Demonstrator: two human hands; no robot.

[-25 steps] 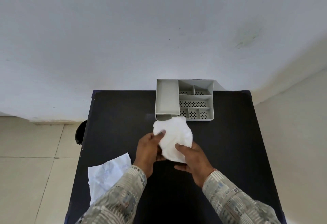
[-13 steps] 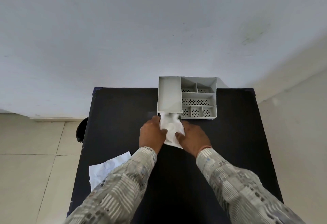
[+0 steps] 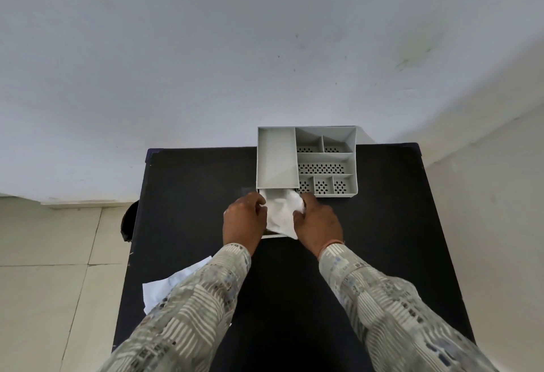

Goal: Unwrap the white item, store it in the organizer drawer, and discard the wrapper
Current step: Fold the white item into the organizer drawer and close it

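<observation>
We see the soft crumpled white item [image 3: 282, 215] lying in the pulled-out drawer [image 3: 274, 235] of the grey plastic compartment organizer [image 3: 276, 160] on the black table [image 3: 191, 195], its long axis running from us toward the organizer. The left hand [image 3: 244, 220] and right hand [image 3: 318, 221] pinch it from either side, fingers curled onto its edges. A crumpled white paper wrapper [image 3: 164, 286] lies near the table's left edge, partly under the patterned left sleeve [image 3: 191, 313].

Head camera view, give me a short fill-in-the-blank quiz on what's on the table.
1. Both hands, left hand and right hand, press the soft white item into the pulled-out ____.
2. The grey plastic organizer stands on a ____ table.
3. The crumpled white wrapper lies beside the ____ sleeve.

Missing: drawer; black; left
</observation>
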